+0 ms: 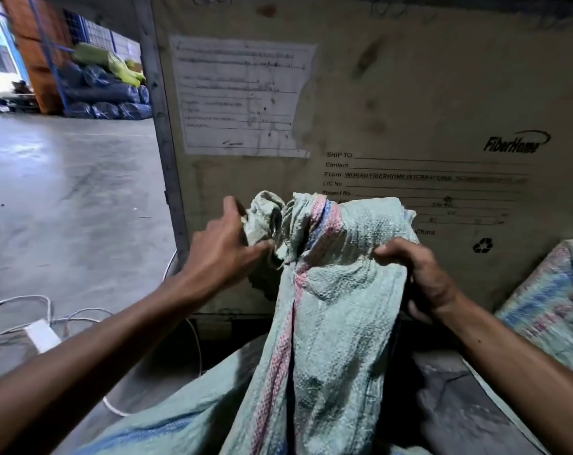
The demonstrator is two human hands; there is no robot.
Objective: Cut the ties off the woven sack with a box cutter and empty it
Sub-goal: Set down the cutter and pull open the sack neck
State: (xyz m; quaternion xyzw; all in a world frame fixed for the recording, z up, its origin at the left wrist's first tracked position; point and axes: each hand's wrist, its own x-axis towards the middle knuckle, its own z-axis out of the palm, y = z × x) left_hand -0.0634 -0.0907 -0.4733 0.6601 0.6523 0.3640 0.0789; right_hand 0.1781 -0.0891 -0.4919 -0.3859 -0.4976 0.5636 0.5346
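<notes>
Presently, item: woven sack (328,307), pale green with pink and blue stripes, held upright at centre, before a plywood crate (410,93).
Neck: bunched and twisted at the top; the gathered end (267,218) is seen flopping leftward.
Ties: none can be made out among the folds; whether any remain is not shown.
Left hand (226,254): fingers pinched on the gathered end.
Right hand (419,274): clenched on the sack's fabric at the right shoulder.
Box cutter: not seen in either hand.
Progress: judged early to middle; sack is closed at the neck, emptying not begun.
Surroundings: second sack (554,307) at right, white cables (49,320) on the concrete floor.
Obscured: sack contents hidden; crate label (242,96) blurred.
</notes>
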